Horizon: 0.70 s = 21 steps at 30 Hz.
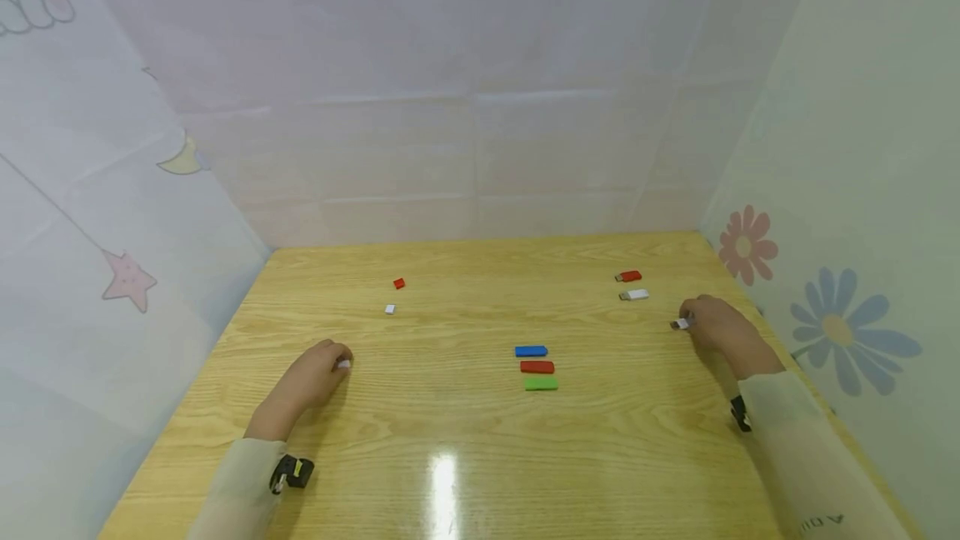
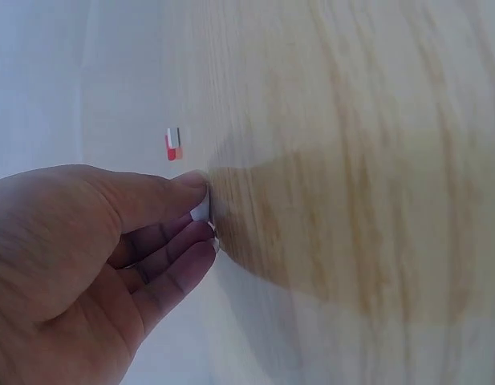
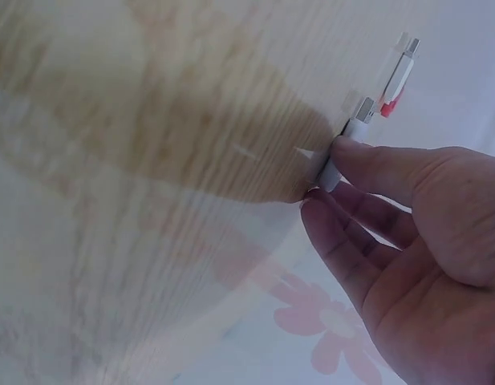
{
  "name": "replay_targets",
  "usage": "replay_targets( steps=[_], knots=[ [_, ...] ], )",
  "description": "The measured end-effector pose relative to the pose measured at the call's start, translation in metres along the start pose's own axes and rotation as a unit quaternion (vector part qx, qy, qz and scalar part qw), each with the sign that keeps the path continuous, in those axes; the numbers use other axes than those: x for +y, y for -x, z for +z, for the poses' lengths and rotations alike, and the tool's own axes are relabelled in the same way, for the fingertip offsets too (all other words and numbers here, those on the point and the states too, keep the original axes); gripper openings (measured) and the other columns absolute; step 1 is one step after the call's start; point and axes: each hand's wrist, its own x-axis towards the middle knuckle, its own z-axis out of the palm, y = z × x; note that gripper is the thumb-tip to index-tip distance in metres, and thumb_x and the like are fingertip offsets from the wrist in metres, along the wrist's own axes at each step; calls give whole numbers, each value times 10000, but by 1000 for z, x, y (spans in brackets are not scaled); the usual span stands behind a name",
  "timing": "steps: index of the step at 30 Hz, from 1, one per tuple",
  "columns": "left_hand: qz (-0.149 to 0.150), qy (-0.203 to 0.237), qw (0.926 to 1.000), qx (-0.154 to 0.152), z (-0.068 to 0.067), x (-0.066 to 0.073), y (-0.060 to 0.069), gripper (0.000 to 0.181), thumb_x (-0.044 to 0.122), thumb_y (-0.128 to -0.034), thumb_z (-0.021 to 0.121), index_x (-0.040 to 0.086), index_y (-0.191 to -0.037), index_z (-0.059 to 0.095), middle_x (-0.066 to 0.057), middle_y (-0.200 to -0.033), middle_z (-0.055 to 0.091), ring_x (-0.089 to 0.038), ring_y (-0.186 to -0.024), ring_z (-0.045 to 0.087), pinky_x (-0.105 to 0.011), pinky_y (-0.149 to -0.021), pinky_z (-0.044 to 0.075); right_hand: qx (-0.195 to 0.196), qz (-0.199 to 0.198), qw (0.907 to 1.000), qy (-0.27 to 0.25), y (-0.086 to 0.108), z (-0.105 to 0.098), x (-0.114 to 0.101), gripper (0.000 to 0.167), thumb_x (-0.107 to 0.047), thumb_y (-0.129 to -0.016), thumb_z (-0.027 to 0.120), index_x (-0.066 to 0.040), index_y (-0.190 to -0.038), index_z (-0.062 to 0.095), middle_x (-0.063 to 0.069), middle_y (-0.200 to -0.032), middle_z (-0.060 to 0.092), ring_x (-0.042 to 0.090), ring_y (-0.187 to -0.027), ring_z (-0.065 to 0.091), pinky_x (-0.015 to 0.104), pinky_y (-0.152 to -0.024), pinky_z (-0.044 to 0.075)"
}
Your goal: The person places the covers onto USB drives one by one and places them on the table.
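At the left of the table, my left hand [image 1: 315, 373] pinches a small white USB stick cap [image 2: 201, 210] between thumb and fingertips, right at the tabletop. Over on the far right, my right hand [image 1: 716, 325] holds a white USB stick [image 3: 330, 172] by its body, its metal plug [image 3: 364, 109] sticking out past the thumb. Beyond that hand lie a white USB stick [image 1: 637, 295] and a red USB stick [image 1: 632, 276], both uncapped. A white cap [image 1: 390, 309] and a red cap [image 1: 399, 283] lie farther back than my left hand.
Between the hands, a blue USB stick [image 1: 531, 351], a red one [image 1: 537, 367] and a green one [image 1: 541, 384] lie in a stacked row on the wooden table [image 1: 360, 457]. Patterned walls [image 1: 847, 190] border the table's back and sides.
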Motion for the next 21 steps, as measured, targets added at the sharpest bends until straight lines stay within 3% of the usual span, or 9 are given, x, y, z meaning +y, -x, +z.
replay_targets(
  steps=[10, 21],
  knots=[
    [-3, -52, 9999, 86, 3, -1, -4, 162, 95, -1011, 610, 6, -1126, 682, -96, -1008, 643, -278, -939, 643, -473, -834, 545, -125, 74, 9999, 17, 0, 1, 4, 166, -141, -1003, 614, 19, -1004, 658, 172, -947, 634, 363, -888, 625, 523, -766, 526],
    [61, 204, 9997, 152, 4, 3, -9, 218, 92, -1031, 577, 0, -1214, 651, -147, -1118, 669, -342, -1055, 653, -507, -886, 544, 52, -171, 9998, -38, -1, 2, 6, 130, -108, -958, 619, 17, -952, 656, 134, -887, 635, 268, -775, 594, 478, -699, 525]
  ],
)
